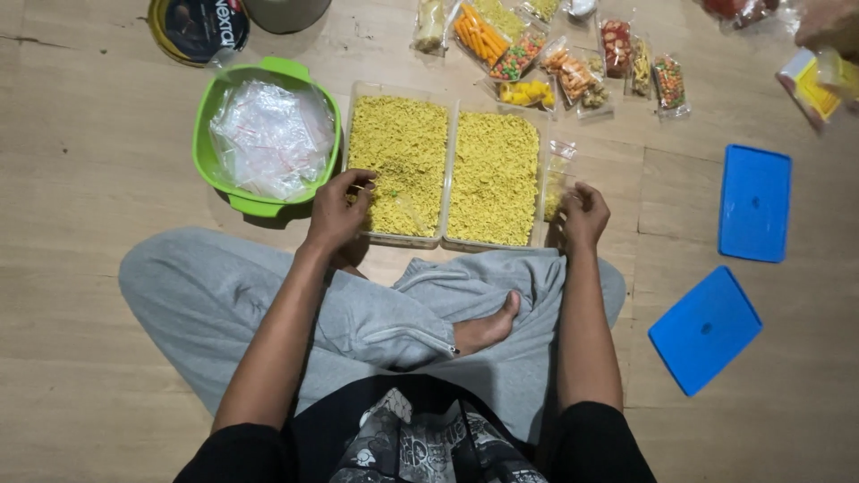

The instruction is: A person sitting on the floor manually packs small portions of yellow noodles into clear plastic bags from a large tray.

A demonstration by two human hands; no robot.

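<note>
Two clear rectangular tubs of yellow crumbled noodles sit side by side on the wooden floor, the left tub [396, 161] and the right tub [494, 174]. My left hand [338, 210] rests at the near left corner of the left tub, fingers pinched on a small clear plastic bag over the noodles. My right hand [582, 215] is at the right tub's near right corner, holding a small clear bag [558, 174] partly filled with yellow noodles.
A green bowl [208, 152] of empty clear bags stands left of the tubs. Several filled snack bags [528, 58] lie beyond them. Two blue lids [754, 202] [704, 329] lie at right. Another person's hand [828, 22] holds a yellow packet at top right. My crossed legs are below.
</note>
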